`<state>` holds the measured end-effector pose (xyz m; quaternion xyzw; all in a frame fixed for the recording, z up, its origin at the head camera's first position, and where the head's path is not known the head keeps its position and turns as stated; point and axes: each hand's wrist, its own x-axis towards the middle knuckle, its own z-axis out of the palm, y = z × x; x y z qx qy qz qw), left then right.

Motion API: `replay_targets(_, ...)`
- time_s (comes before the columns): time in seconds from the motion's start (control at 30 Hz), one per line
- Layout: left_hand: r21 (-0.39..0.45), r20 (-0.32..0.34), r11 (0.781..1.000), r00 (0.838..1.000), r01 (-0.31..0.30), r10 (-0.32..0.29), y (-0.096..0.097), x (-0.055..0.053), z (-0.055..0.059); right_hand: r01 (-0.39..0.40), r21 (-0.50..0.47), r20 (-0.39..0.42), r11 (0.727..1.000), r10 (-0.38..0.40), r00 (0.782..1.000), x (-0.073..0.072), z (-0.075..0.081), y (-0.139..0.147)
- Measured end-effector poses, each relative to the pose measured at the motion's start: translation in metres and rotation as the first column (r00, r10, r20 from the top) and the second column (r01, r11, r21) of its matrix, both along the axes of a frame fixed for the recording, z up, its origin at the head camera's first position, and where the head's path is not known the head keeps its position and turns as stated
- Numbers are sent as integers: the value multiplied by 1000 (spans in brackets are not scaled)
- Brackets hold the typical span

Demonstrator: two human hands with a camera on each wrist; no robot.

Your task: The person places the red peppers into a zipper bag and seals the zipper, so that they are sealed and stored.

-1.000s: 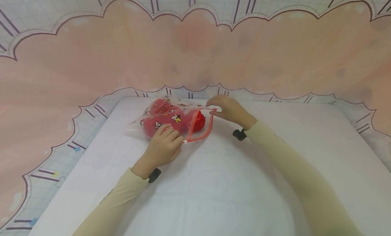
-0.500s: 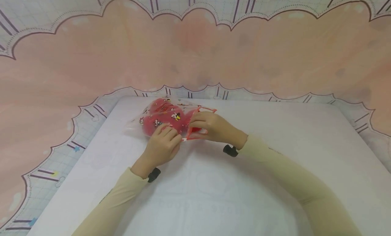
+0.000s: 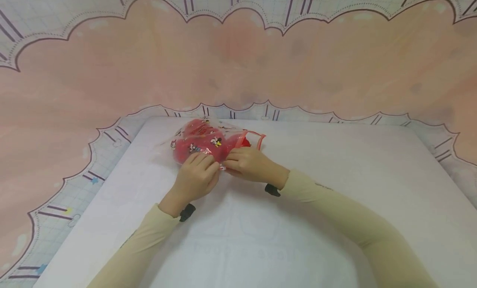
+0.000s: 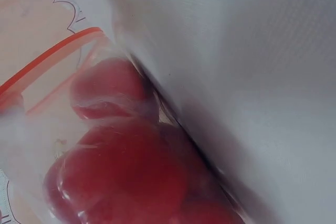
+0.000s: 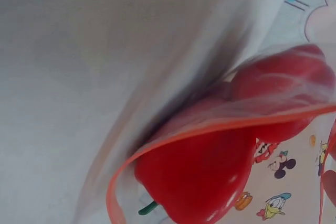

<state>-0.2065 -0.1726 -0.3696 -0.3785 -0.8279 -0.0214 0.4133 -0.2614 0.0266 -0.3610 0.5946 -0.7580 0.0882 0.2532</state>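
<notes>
A clear zip bag [image 3: 234,135] with cartoon prints and a red-orange mouth edge lies on its side, its mouth facing right. Several red bell peppers [image 5: 199,171] fill it; one near the mouth shows a green stem. Through the plastic, more red peppers [image 4: 121,171] appear in the left wrist view. My left hand [image 3: 197,174] grips the near corner of the bag's mouth with curled fingers. Close beside it, my right hand [image 3: 253,164] pinches the mouth's near edge, covering part of the opening. The fingertips' exact hold is hidden in the head view.
The bag rests near the back left of a white-covered table [image 3: 335,168]. Behind it hangs a peach and white patterned cloth [image 3: 238,64]. Small black wrist cameras sit under both wrists.
My right hand has let go of the mouth's far corner and come toward me and left, to the near corner by my left hand. The left hand stays almost still.
</notes>
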Motion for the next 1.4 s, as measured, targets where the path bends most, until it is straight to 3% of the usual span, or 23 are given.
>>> replay_targets(0.17,-35,25,999,1000,-17,18,0,1,3,16,0,-11,1000,-16,1000,1,1,-2)
replay_targets(0.4,-163,20,985,998,-54,58,-2,2,6,33,31,-49,999,-32,998,3,3,-3)
replay_targets(0.57,-183,5,983,999,-34,36,-5,2,3,-14,43,-96,999,18,995,2,2,-5)
replay_targets(0.8,-190,13,982,1000,8,-6,-6,2,2,-70,53,-222,996,80,972,-7,-4,-4)
replay_targets(1.17,-195,-31,980,998,40,-46,-2,-1,0,-113,125,-153,986,131,979,-12,-3,-1)
replay_targets(1.4,-237,-45,970,997,55,-67,-2,-1,0,-145,174,-190,974,178,966,-18,-2,0)
